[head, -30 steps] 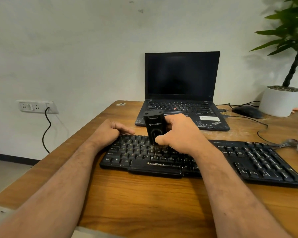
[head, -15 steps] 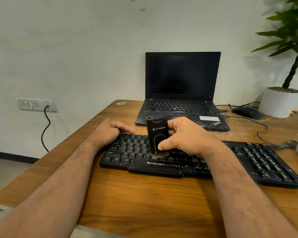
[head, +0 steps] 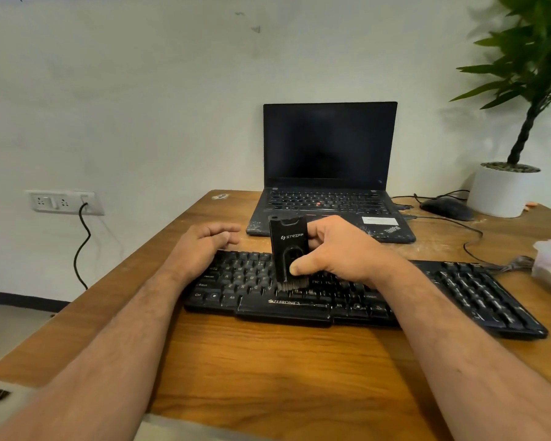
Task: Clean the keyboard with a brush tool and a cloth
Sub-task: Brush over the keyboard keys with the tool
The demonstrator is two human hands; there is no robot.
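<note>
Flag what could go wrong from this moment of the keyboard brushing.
1. The right hand presses the brush tool bristles into the lower rows of the keyboard; hard strokes may snag a keycap.
2. Swept debris could land on the open laptop just behind.
3. The left hand steadies only the far left corner, so the keyboard might skid.

Looks like office desk to me: wooden table against plain wall, open laptop, keyboard, wired mouse, potted plant in corner, wall socket with cable plugged in.
</note>
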